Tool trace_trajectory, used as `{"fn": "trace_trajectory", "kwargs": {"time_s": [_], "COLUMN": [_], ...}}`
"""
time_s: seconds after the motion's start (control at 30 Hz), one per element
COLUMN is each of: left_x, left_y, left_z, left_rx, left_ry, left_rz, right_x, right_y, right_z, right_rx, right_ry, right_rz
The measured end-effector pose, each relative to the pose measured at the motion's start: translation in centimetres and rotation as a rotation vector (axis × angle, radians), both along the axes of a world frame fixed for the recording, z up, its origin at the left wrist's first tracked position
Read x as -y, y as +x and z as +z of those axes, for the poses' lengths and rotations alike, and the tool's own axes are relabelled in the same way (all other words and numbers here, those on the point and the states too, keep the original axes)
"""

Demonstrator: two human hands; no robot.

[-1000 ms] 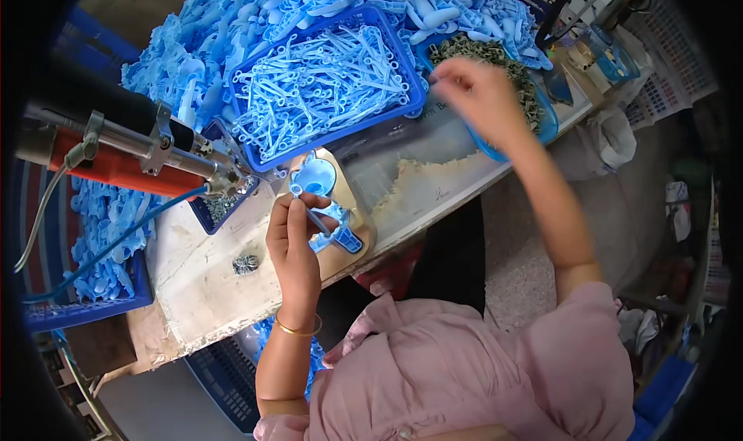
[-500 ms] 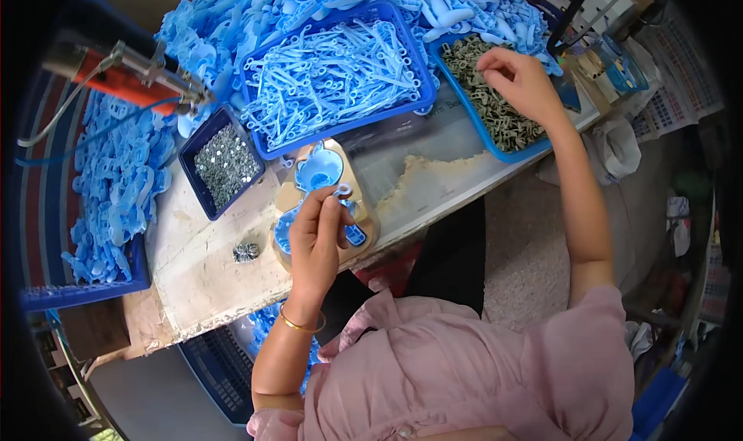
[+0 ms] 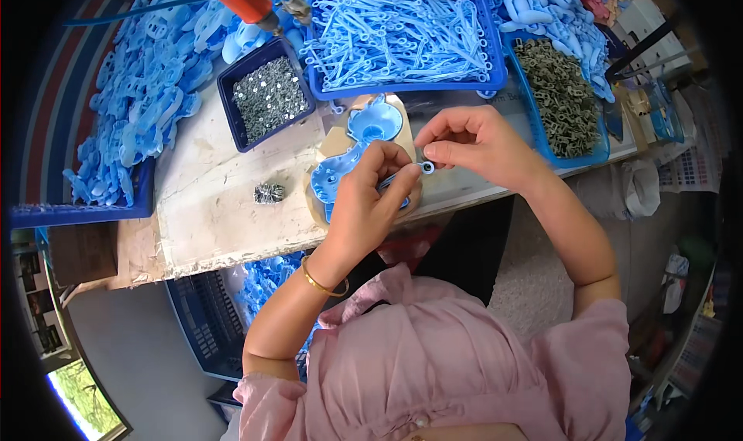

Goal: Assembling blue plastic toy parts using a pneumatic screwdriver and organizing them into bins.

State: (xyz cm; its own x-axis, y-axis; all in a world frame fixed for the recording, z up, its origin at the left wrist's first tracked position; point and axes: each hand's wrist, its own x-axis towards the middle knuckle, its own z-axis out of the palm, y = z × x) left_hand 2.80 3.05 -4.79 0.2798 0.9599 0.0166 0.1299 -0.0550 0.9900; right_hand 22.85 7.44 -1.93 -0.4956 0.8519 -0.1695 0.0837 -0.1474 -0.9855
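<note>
My left hand (image 3: 371, 197) is closed on a light blue plastic rod whose ring end (image 3: 427, 167) sticks out past the fingertips to the right. Close beside that ring, my right hand (image 3: 484, 148) has its thumb and fingers drawn together; whatever they pinch is too small to make out. Below and behind my left hand stands a tan block (image 3: 335, 142) bearing blue moulded plastic parts. A cup-shaped blue part (image 3: 374, 121) sits at its far end, and a second blue part (image 3: 331, 179) is partly covered by the left hand.
Ahead, a blue tray (image 3: 499, 76) holds many ringed rods. A lighter blue tray (image 3: 582, 160) of grey-green metal clips stands right, a navy tray (image 3: 230, 114) of small metal pieces left. A silvery bundle (image 3: 268, 193) lies nearby. An orange tool (image 3: 246, 4) hangs above heaped blue parts.
My right hand has come from the tray of clips to the rod's ring end at my left hand. The view has shifted, so the table appears higher and further right.
</note>
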Motion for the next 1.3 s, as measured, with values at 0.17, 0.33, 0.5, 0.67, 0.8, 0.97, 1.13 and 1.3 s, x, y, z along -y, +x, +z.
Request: {"fn": "trace_trajectory", "kwargs": {"time_s": [0.17,0.33,0.5,0.67,0.8,0.97,1.13,1.3], "left_x": [0.4,0.5,0.6,0.8,0.5,0.2,-0.2,-0.8], "left_y": [0.0,-0.2,-1.1,-2.7,-4.8,-8.3,-8.5,-8.3], "left_z": [-0.5,-1.2,-1.3,-1.0,-0.8,-1.2,-2.6,-3.4], "left_rx": [-0.16,-0.333,-0.198,-0.315,-0.553,-0.753,-0.761,-0.733], "left_ry": [0.169,0.304,0.155,0.299,0.589,0.572,0.547,0.546], "left_rz": [0.092,0.155,0.043,0.037,0.131,0.201,0.251,0.231], "right_x": [1.2,2.1,1.6,1.8,0.9,-0.8,-1.8,-1.8], "right_y": [-1.6,-2.5,-1.5,-2.8,-4.1,-6.0,-6.3,-6.7], "right_z": [0.2,-0.2,-0.7,-0.8,-2.4,-4.3,-4.7,-4.3], "right_rx": [0.108,0.194,-0.057,-0.022,0.047,0.123,0.261,0.334], "right_ry": [0.134,0.229,-0.071,0.004,0.113,0.051,0.037,0.072], "right_rz": [-0.092,-0.224,-0.178,-0.076,-0.019,-0.056,-0.077,-0.096]}}
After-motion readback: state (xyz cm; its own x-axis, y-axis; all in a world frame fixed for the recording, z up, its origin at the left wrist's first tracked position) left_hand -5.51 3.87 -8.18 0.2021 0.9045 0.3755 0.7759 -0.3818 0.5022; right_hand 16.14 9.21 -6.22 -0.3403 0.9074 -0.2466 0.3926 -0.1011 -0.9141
